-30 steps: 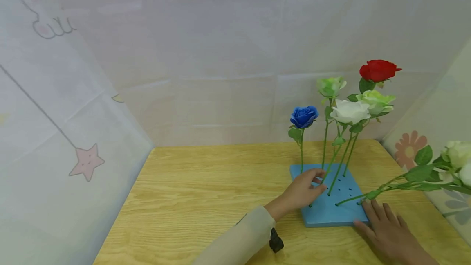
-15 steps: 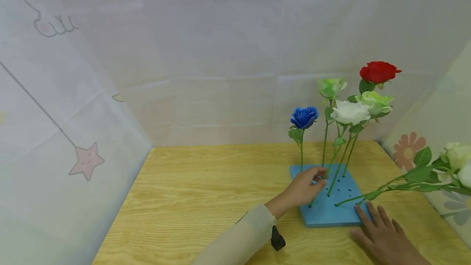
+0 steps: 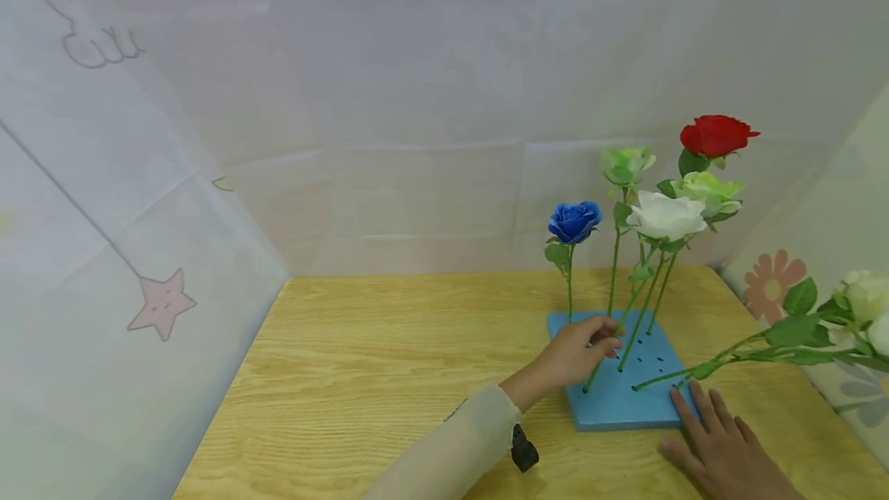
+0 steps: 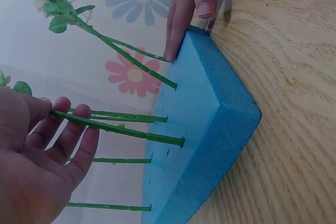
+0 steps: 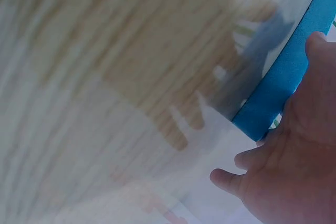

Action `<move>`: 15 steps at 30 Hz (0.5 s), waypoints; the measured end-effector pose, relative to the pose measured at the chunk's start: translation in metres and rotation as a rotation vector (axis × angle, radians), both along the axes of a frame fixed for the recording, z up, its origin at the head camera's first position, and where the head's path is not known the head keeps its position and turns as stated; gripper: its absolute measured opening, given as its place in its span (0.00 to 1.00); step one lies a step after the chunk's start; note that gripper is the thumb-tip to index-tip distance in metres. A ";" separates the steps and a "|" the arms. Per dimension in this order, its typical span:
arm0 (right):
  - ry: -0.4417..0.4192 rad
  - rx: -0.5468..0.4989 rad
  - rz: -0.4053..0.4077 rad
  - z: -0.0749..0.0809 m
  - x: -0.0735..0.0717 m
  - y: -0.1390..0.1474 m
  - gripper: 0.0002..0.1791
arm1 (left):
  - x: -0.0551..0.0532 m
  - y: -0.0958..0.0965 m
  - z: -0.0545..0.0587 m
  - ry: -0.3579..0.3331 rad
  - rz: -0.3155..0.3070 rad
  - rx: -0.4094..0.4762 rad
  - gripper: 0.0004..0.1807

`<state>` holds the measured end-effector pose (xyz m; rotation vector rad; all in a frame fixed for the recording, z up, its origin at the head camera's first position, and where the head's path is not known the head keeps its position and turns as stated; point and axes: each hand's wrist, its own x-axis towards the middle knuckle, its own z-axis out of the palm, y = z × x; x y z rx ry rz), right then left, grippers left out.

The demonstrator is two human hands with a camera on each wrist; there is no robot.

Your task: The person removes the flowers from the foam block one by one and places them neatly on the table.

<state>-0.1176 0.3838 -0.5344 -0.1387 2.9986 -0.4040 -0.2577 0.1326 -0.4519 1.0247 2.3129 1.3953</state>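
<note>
A blue foam board (image 3: 618, 409) with small holes lies on the table, several artificial roses standing in it. My left hand (image 3: 572, 353) pinches the green stem (image 4: 121, 129) of a white rose (image 3: 665, 216) between thumb and fingers; the stem's lower end sits in a hole near the board's front left. My right hand (image 3: 725, 438) is spread at the front right corner, index fingertip at the board's edge and thumb on the table side. In the right wrist view, my right hand (image 5: 283, 145) lies along the board's side (image 5: 283, 82).
Behind the held stem stand a blue rose (image 3: 574, 222), a red rose (image 3: 715, 135) and light green roses (image 3: 627, 166). Pale roses (image 3: 867, 295) lean far out over the right side. The wooden table (image 3: 389, 376) meets a white cloth backdrop (image 3: 417, 99).
My left hand's fingers have slid slightly up and right along the stem, and the white rose has shifted a little right. My right hand has moved slightly left, its thumb coming off the board.
</note>
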 end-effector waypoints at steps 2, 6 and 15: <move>0.000 -0.007 -0.001 -0.002 0.000 0.001 0.47 | 0.000 -0.001 0.001 0.000 0.000 0.000 0.17; -0.006 -0.009 -0.005 -0.003 -0.001 0.002 0.48 | -0.001 -0.004 0.005 -0.001 0.004 0.013 0.17; -0.001 -0.010 -0.003 -0.005 -0.001 0.002 0.47 | 0.000 -0.012 0.011 0.046 0.056 0.077 0.16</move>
